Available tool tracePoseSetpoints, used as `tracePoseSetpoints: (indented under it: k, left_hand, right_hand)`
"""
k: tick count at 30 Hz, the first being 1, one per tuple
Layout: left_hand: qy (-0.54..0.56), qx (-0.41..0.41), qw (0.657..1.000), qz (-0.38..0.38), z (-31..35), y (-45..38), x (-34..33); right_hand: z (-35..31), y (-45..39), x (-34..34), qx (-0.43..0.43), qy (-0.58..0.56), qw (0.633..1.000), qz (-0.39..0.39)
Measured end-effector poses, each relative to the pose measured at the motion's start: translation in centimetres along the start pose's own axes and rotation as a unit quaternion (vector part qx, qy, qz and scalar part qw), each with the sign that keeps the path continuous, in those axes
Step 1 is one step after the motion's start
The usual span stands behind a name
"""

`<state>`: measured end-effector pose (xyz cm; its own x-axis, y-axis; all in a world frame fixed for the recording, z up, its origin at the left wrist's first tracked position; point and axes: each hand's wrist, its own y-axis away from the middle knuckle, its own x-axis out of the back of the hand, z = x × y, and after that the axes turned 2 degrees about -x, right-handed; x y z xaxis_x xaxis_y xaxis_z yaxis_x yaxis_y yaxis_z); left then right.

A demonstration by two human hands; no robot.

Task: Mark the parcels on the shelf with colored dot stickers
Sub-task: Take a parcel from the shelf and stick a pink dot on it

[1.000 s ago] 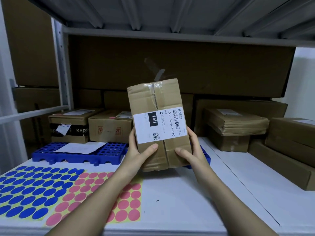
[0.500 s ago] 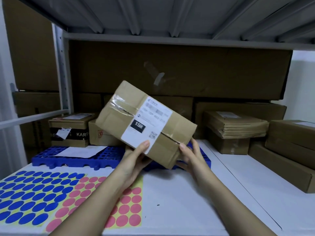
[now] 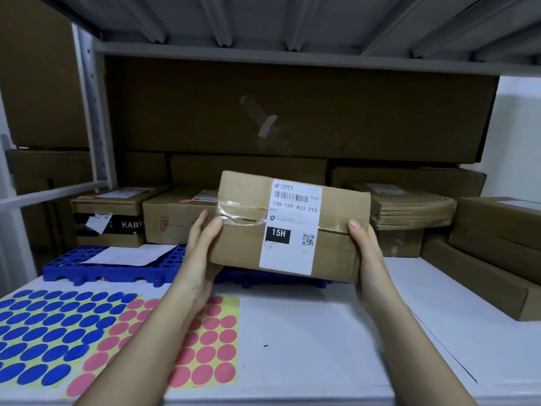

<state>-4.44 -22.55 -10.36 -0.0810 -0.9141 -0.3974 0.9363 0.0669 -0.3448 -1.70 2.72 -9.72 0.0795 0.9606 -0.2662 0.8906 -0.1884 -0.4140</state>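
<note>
A brown cardboard parcel (image 3: 288, 227) carries a white shipping label (image 3: 291, 227) with a black "15H" block. On the white shelf (image 3: 322, 332) lie yellow-backed sheets of blue dot stickers (image 3: 55, 335) and pink dot stickers (image 3: 205, 347). Behind sits a blue perforated tray (image 3: 117, 269), apparently plastic.

Matt cardboard parcel (image 3: 289, 227), glossy tape (image 3: 234, 213)

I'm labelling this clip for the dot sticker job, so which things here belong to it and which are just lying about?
Part of the job:
- parcel, held by left hand and right hand
- blue dot sheet
- pink dot sheet
- other shelf parcels

Just lying about:
- blue plastic grid with white paper
- large carton at the back
</note>
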Motion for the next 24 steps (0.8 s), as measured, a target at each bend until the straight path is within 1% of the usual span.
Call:
tracePoseSetpoints:
  k: [2,6,9,16,24]
  left_hand:
    - [-0.054,-0.021,0.998,-0.004,0.3,0.3,-0.3]
    - [-0.108,-0.004,0.994,-0.024,0.9,1.4,-1.1]
    - [-0.105,-0.002,0.994,-0.017,1.5,1.9,-1.5]
    - [-0.117,-0.038,0.992,0.006,2.0,2.0,-1.8]
    - [-0.135,-0.069,0.988,0.016,2.0,1.8,-1.9]
  right_hand:
    - [0.0,-0.2,0.5,-0.004,0.022,1.0,0.003]
    - [0.0,-0.2,0.8,-0.014,0.05,0.999,-0.011]
    - [0.1,-0.3,0.7,-0.023,0.052,0.998,-0.018]
    - [0.3,-0.5,0.7,-0.055,0.058,0.997,-0.017]
    - [-0.1,-0.3,0.5,-0.04,0.079,0.996,0.006]
